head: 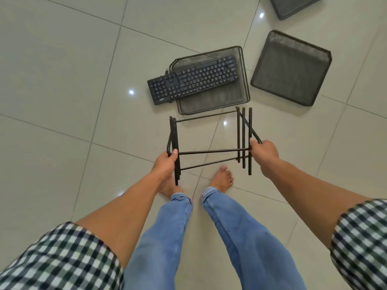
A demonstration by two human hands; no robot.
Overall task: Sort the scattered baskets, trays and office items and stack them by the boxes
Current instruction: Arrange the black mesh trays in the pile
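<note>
I hold a black metal tray rack frame [211, 152] above the tiled floor, in front of my legs. My left hand [165, 163] grips its left side bars and my right hand [264, 151] grips its right side bars. Just beyond the frame, a black mesh tray [219, 99] lies flat on the floor with a black keyboard [192, 80] across it, the keyboard's left end overhanging the tray. To the right lies a second black mesh tray [291, 68], upside down. A third dark mesh tray [293, 6] is cut off at the top edge.
Glossy beige floor tiles [73, 80] spread to the left and front. My bare feet [223, 178] stand directly under the frame. No boxes are in view.
</note>
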